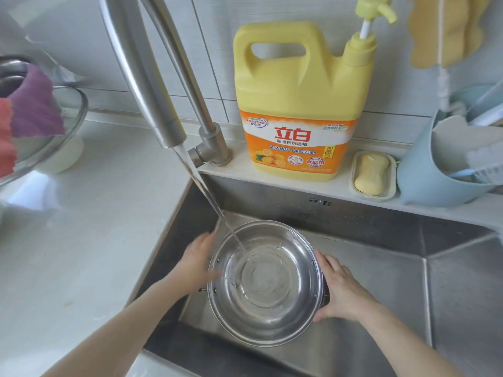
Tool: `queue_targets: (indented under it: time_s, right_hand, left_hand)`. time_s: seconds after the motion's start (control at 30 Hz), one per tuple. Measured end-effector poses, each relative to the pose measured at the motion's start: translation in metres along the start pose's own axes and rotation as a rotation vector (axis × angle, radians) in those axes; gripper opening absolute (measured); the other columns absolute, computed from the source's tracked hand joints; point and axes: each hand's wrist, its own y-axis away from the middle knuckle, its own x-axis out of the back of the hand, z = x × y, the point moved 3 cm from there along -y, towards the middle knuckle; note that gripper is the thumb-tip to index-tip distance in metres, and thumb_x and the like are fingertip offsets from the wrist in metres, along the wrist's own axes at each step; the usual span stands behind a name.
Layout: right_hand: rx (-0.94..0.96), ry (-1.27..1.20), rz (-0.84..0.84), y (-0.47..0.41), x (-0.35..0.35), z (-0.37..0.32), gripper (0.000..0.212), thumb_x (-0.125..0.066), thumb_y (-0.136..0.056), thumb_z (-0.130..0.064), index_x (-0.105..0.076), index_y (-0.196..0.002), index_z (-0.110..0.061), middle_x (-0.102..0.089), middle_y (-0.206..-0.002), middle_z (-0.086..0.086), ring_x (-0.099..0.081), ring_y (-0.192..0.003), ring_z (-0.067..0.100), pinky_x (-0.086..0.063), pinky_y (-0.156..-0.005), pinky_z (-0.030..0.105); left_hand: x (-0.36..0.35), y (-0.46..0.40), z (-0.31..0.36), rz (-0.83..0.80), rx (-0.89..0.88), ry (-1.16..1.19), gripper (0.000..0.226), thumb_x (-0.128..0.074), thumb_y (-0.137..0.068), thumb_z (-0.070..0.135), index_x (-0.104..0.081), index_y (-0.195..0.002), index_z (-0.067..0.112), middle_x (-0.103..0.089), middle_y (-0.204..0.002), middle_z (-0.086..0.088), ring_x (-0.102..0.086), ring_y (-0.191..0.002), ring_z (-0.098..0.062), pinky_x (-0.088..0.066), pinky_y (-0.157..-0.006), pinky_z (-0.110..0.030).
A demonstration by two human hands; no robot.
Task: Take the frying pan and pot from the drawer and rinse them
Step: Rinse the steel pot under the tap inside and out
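Observation:
A shiny steel pot point(265, 284) is held inside the steel sink point(381, 268), mouth up and tilted a little toward me. Water runs from the tap point(152, 85) in a thin stream into the pot's bowl, where a shallow pool swirls. My left hand point(197, 263) grips the pot's left side at its handle. My right hand point(341, 288) grips the right side, fingers wrapped over the other handle. No frying pan is in view.
A big yellow detergent bottle point(299, 104) stands on the ledge behind the sink, beside a soap dish point(373, 174) and a blue holder point(441, 164) with brushes. A glass lid point(54, 137) and cloths point(32, 110) lie on the left counter point(68, 240).

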Motion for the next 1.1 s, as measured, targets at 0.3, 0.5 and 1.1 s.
queue_targets:
  time_s: [0.3,0.5,1.1]
  right_hand:
    - [-0.004,-0.027,0.001,-0.004,-0.004,0.006,0.153,-0.089,-0.038,-0.055,0.025,-0.14,-0.057,-0.009,-0.146,-0.021,-0.026,-0.132,0.013,-0.038,-0.106,0.033]
    - [-0.039,-0.189,-0.031,-0.006,-0.013,0.012,0.148,-0.094,-0.039,-0.041,0.024,-0.121,-0.075,-0.001,-0.143,-0.025,-0.031,-0.131,0.009,-0.032,-0.109,0.025]
    - [-0.111,-0.221,-0.106,0.041,0.037,-0.01,0.153,-0.093,-0.037,-0.043,0.017,-0.141,-0.061,-0.018,-0.14,-0.006,-0.039,-0.129,0.019,-0.036,-0.11,0.031]
  left_hand:
    - [-0.04,-0.005,-0.037,-0.285,-0.012,-0.175,0.15,-0.09,-0.055,0.042,0.025,-0.15,0.031,0.012,-0.163,0.005,0.013,-0.149,-0.016,-0.015,-0.122,-0.039]
    - [-0.045,-0.009,-0.048,-0.288,-0.038,-0.02,0.157,-0.095,-0.048,0.036,0.03,-0.14,0.051,0.002,-0.155,0.009,-0.018,-0.144,-0.019,-0.03,-0.116,-0.036]
    - [0.039,0.022,-0.001,-0.363,-0.132,-0.047,0.149,-0.093,-0.049,0.042,0.019,-0.146,0.05,-0.02,-0.133,0.01,-0.044,-0.12,-0.017,-0.041,-0.104,-0.031]
